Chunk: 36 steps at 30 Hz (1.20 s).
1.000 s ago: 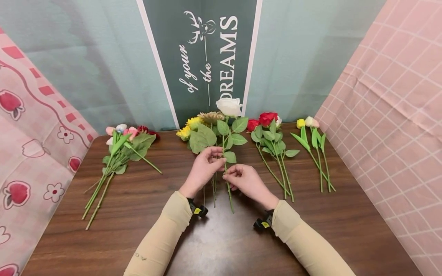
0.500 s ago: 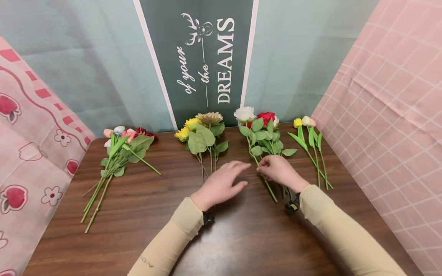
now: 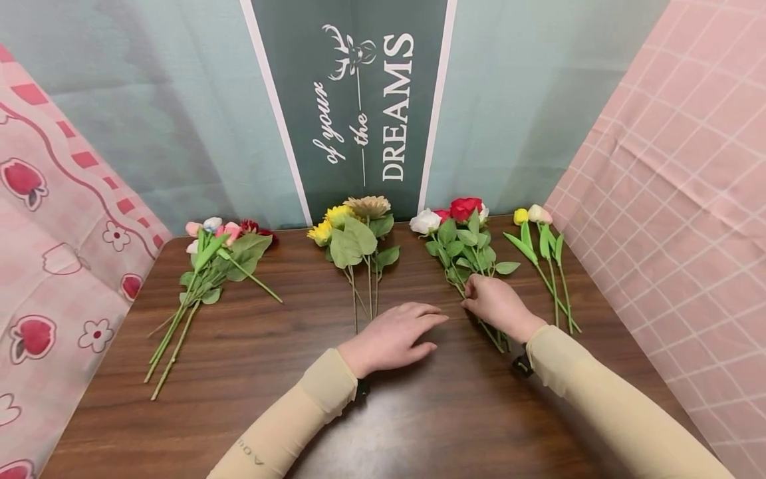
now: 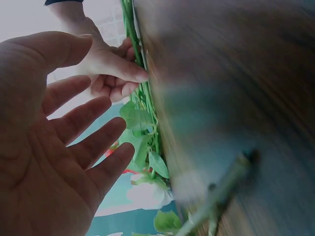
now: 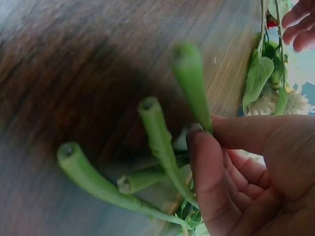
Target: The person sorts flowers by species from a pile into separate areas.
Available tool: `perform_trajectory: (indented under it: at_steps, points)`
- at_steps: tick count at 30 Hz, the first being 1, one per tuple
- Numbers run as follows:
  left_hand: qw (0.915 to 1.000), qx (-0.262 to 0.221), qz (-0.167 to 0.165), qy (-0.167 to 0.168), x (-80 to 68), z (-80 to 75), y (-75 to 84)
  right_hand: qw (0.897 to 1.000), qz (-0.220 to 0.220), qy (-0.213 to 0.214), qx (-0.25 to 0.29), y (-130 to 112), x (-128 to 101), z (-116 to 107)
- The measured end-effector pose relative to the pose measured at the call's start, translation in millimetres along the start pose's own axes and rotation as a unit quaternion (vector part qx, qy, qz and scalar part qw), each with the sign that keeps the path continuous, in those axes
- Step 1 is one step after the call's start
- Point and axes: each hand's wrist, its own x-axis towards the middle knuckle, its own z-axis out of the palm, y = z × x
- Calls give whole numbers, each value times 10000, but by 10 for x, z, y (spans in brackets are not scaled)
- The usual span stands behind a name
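Note:
My right hand point(image 3: 501, 307) pinches the stem of a white rose point(image 3: 425, 221), which lies at the left side of a bunch of red roses point(image 3: 465, 209). Thumb and finger close on one green stem point(image 5: 191, 81) in the right wrist view, and several other cut stem ends point(image 5: 156, 129) stick out beside it. My left hand point(image 3: 391, 339) hovers near the table's middle with its fingers extended and spread, holding nothing. Its palm faces the right hand in the left wrist view. Just beyond it lie the stems of yellow and beige flowers point(image 3: 368, 207).
A bunch of pink, white and dark red flowers point(image 3: 224, 236) lies at the left of the wooden table point(image 3: 179, 426). Several tulips point(image 3: 536, 214) lie at the right. A printed curtain point(image 3: 503, 100) stands behind, with patterned cloths on both sides.
The white rose has moved from the middle to the red roses on the right and been lowered. My left hand has let go of it and drawn back a little; my right hand still pinches its stem.

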Motion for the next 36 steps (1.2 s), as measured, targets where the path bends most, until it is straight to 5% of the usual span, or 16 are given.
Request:
perform_trajectory:
  at_steps: [15,23,29,36]
  points:
    - [9992,-13,47,393,-107,-77,-135,9990,-25,439,-90,-35,-72,-76]
    - [9930,9,-777,895,-413,-275,-485,9932,-623,971,179,-312,-92,-105]
    - [9686,374,-1842,1626,-980,-521,-1015,9855,-1305,1050,280,-693,-57,-32]
    - [9113,850,-3255,2374,-1889,-829,-1783,9610,-2676,699,60,-1377,-74,269]
